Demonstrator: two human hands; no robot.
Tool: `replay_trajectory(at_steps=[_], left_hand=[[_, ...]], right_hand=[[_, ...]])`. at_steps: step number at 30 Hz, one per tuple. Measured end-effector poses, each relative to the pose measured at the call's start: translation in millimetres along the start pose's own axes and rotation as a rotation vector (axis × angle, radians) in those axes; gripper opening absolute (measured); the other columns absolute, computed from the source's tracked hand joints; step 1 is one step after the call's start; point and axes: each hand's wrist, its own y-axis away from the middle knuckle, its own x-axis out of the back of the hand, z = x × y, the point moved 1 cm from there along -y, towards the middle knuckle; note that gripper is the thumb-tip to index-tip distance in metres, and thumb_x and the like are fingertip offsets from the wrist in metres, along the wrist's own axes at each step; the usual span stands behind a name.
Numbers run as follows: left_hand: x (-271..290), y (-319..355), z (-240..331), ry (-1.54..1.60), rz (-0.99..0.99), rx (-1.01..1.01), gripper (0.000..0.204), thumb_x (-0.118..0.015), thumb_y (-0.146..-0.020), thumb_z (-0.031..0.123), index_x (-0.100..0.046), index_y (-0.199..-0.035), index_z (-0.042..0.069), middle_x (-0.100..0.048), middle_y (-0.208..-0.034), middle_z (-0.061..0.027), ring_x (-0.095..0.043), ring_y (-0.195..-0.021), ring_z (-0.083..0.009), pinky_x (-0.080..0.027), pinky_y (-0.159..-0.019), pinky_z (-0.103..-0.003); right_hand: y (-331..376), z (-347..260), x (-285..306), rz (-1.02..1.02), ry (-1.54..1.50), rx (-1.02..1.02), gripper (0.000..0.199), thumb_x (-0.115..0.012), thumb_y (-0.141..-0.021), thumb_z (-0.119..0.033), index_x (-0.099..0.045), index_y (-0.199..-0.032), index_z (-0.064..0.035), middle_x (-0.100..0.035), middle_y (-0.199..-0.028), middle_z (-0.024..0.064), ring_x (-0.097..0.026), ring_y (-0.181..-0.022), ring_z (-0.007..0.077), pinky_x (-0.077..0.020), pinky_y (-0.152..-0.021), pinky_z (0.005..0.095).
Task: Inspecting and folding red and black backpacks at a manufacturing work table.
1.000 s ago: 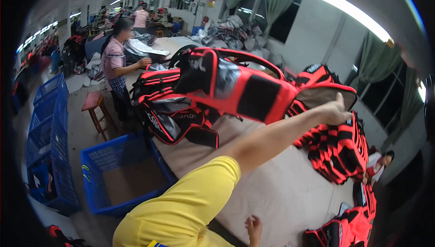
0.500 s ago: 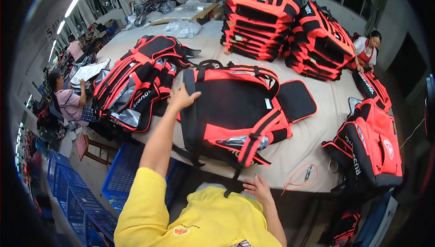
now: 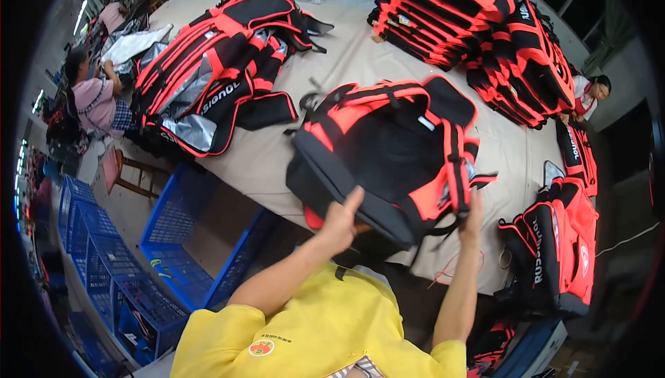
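A large black and neon-red backpack [image 3: 388, 146] lies tilted at the near edge of the table, its straps and back panel facing up. My left hand [image 3: 338, 225] grips its near bottom edge, thumb on top and fingers hidden underneath. At its near right side, my right hand [image 3: 472, 217] is closed on the bag beside a shoulder strap; motion blurs the fingers, and the bag partly hides them. Left of this bag rests a heap of similar backpacks [image 3: 215, 73] with silver panels.
Tall stacks of matching bags [image 3: 443, 14] stand at the back right of the table [image 3: 353, 38]. Another bag [image 3: 554, 239] sits at the right edge. Blue plastic crates [image 3: 201, 246] are at lower left. One person [image 3: 93, 97] works at left, another [image 3: 589, 94] at far right.
My left hand has moved from the bag's far left corner to its near edge. My right hand has come up to the bag's right side. The backpack has turned and tilted.
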Motion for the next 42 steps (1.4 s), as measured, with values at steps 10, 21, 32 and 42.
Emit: replay_trajectory(at_steps=[10,21,32,42], left_hand=[[50,29,94,-1.726,0.153,-1.09,0.096,-0.091,-0.074,0.027,-0.043,-0.155,0.004,-0.041,-0.153,-0.0268,-0.042,-0.14,-0.0481,-0.038,-0.112,-0.055],[152,-69,24,-2.133,-0.268,-1.091,0.064,-0.063,-0.083,0.002,-0.061,-0.146,0.016,-0.049,-0.158,-0.0142,-0.038,-0.153,-0.0335,-0.03,-0.119,-0.064],[168,-66,22,-1.987,-0.252,-1.049,0.069,-0.068,-0.078,0.003,-0.063,-0.144,0.02,-0.049,-0.16,-0.0103,-0.038,-0.154,-0.0303,-0.025,-0.122,-0.063],[177,-45,75,-1.823,-0.49,-0.89,0.059,-0.075,-0.089,0.03,-0.062,-0.145,0.017,-0.05,-0.157,-0.0133,-0.046,-0.147,-0.0324,-0.033,-0.12,-0.055]], right_hand=[[34,5,5,-0.12,0.789,-0.118,0.073,-0.053,-0.111,-0.036,-0.024,-0.165,0.0031,-0.029,-0.172,0.0211,-0.027,-0.158,0.0297,-0.0261,-0.126,0.0362],[102,96,-62,-0.437,1.765,0.486,0.082,-0.066,-0.093,-0.06,-0.047,-0.158,-0.0142,-0.04,-0.164,0.0209,-0.035,-0.153,0.0373,-0.0239,-0.122,0.0608],[130,100,-84,-0.39,1.796,0.235,0.096,-0.078,-0.086,-0.054,-0.04,-0.16,-0.0073,-0.031,-0.167,0.0227,-0.029,-0.157,0.0378,-0.0186,-0.124,0.0637],[148,88,-92,-0.513,1.823,0.157,0.087,-0.077,-0.089,-0.051,-0.046,-0.156,-0.0055,-0.035,-0.164,0.0285,-0.036,-0.151,0.0441,-0.0262,-0.122,0.0614]])
